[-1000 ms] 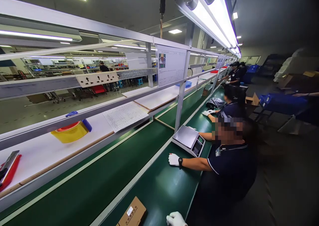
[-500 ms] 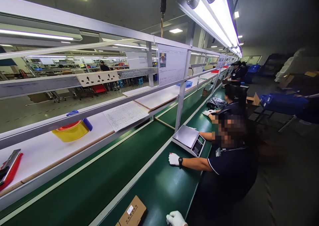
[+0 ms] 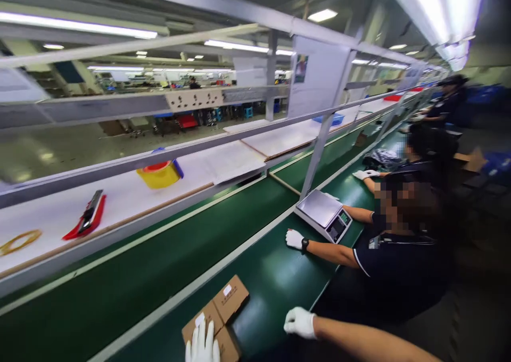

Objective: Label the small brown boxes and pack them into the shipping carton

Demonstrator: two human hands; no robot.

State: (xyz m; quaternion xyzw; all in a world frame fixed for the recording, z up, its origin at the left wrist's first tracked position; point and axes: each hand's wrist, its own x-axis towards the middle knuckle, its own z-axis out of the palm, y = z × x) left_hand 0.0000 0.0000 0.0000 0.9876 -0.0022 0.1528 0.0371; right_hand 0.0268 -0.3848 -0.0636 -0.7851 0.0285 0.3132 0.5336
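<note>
At the bottom of the head view my left hand [image 3: 203, 344], in a white glove, lies with fingers spread on a group of small brown cardboard boxes [image 3: 232, 299]. Three boxes show, set close together on the green work surface; two bear white labels. The left hand partly covers two of them. My right hand [image 3: 300, 322], gloved in white too, rests on the green surface to the right of the boxes and apart from them. Its fingers are curled in, and nothing shows in them.
Beyond my right hand a co-worker's gloved hand [image 3: 294, 239] lies by a digital scale [image 3: 322, 208]. Left of the work surface runs a green belt [image 3: 159, 263]. A shelf above it holds a red utility knife [image 3: 90, 215], a tape roll [image 3: 26, 240] and a yellow tape roll [image 3: 159, 174].
The view has swung left and down. My left hand has come into view on the boxes, and more boxes show. My right hand and forearm are more fully visible.
</note>
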